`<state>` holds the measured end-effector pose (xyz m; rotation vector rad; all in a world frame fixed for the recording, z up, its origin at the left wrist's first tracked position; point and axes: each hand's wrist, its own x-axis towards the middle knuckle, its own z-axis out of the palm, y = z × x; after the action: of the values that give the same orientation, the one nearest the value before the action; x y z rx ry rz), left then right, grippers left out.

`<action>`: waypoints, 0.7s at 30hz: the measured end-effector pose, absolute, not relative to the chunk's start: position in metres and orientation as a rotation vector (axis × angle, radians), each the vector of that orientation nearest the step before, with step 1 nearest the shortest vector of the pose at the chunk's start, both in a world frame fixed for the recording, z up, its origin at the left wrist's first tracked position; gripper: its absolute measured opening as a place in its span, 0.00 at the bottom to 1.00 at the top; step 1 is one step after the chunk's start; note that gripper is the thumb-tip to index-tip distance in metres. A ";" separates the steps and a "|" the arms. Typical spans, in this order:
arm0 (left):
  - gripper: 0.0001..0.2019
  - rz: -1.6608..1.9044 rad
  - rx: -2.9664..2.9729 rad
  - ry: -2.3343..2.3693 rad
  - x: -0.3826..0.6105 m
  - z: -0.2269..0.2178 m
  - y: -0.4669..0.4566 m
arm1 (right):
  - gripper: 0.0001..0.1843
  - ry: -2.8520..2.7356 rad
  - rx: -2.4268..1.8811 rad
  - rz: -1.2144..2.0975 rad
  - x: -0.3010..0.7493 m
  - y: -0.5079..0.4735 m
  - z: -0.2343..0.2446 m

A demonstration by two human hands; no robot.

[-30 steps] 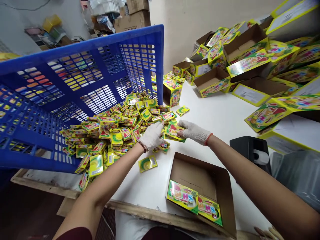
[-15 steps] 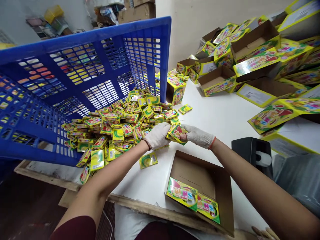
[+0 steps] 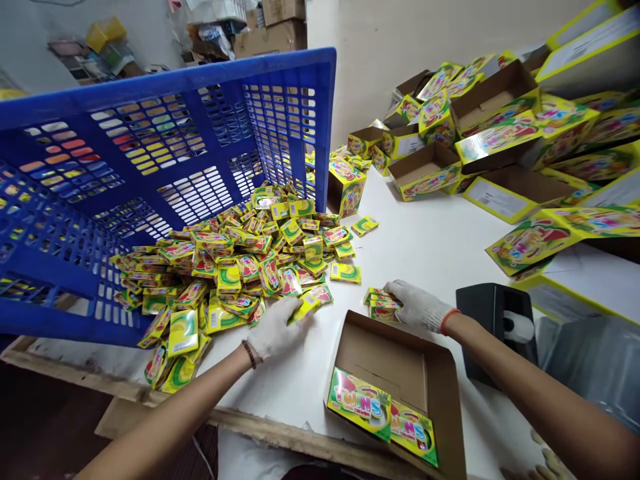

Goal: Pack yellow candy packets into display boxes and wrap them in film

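My left hand (image 3: 276,327), in a white knitted glove, is at the near edge of a heap of small yellow-green boxes (image 3: 230,277). Its fingers close on one small yellow box (image 3: 306,307), slightly blurred. My right hand (image 3: 420,307), gloved likewise, grips a short stack of the same small boxes (image 3: 382,304) from its right side, low over the white table (image 3: 400,253). In front of me, an open brown carton (image 3: 385,347) has two printed "TWINS" panels (image 3: 361,403) along its near side; no small boxes are visible inside it.
A large blue plastic crate (image 3: 175,153) lies tipped behind the heap, its mouth toward me. Open yellow display cartons (image 3: 425,170) pile up at the back right. A black tape dispenser (image 3: 495,330) stands near my right forearm, beside clear plastic (image 3: 595,367).
My hands have moved apart from the box they both held. The left went down-left to the heap's edge; the right moved right and down, now with a stack of boxes.
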<state>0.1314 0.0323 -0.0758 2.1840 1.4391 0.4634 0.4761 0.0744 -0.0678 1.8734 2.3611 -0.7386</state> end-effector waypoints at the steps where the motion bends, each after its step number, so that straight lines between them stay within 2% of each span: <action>1: 0.14 0.510 2.136 1.416 0.145 -0.067 0.047 | 0.22 2.415 1.854 -0.727 0.476 0.073 -0.065; 6: 0.22 0.391 2.081 1.273 0.225 -0.036 0.114 | 0.23 2.908 1.616 -0.614 0.456 0.077 -0.030; 9: 0.27 0.272 2.100 1.289 0.253 -0.039 0.131 | 0.21 2.802 1.617 -0.672 0.447 0.080 -0.015; 12: 0.20 0.120 2.140 1.385 0.247 -0.050 0.129 | 0.22 2.493 1.776 -0.754 0.454 0.077 -0.016; 16: 0.07 -0.061 2.153 1.530 0.221 -0.065 0.115 | 0.32 2.335 1.934 -0.845 0.475 0.072 -0.045; 21: 0.09 -0.048 2.091 1.581 0.212 -0.075 0.114 | 0.25 2.237 2.140 -1.239 0.488 0.069 -0.074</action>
<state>0.2125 0.1144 -0.0751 2.0908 1.5812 -0.0481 0.4879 0.0691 -0.0742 2.1401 2.2368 -1.2387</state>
